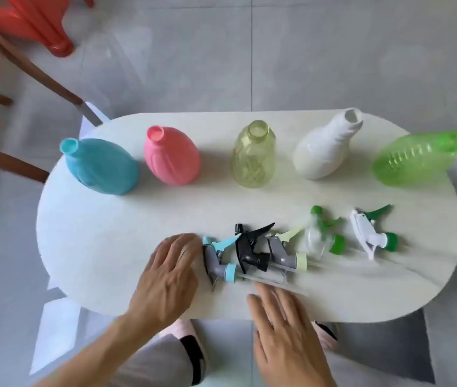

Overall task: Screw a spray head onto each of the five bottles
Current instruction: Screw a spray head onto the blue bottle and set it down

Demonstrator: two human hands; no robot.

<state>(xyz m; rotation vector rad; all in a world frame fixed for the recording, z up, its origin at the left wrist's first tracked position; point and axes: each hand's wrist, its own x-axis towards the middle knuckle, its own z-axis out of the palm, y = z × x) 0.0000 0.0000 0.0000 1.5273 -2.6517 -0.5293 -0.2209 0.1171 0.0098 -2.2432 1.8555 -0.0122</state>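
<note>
Five open-necked bottles stand in a row on the white oval table (104, 252): blue (101, 166), pink (173, 157), pale yellow (254, 157), white (325, 149), green (417, 160). Nearer me lie five spray heads: grey-and-blue (217, 261), black (251, 247), grey-and-yellow (284, 251), clear-and-green (322, 236), white-and-green (372, 233). My left hand (166, 275) lies with straight fingers beside the grey-and-blue head, fingertips at its left side. My right hand (286, 333) hovers flat at the table's near edge, below the dip tubes, holding nothing.
A red plastic stool (32, 20) and brown wooden chair legs (35, 71) stand at the far left on the grey tiled floor. My knees and feet show under the table's near edge.
</note>
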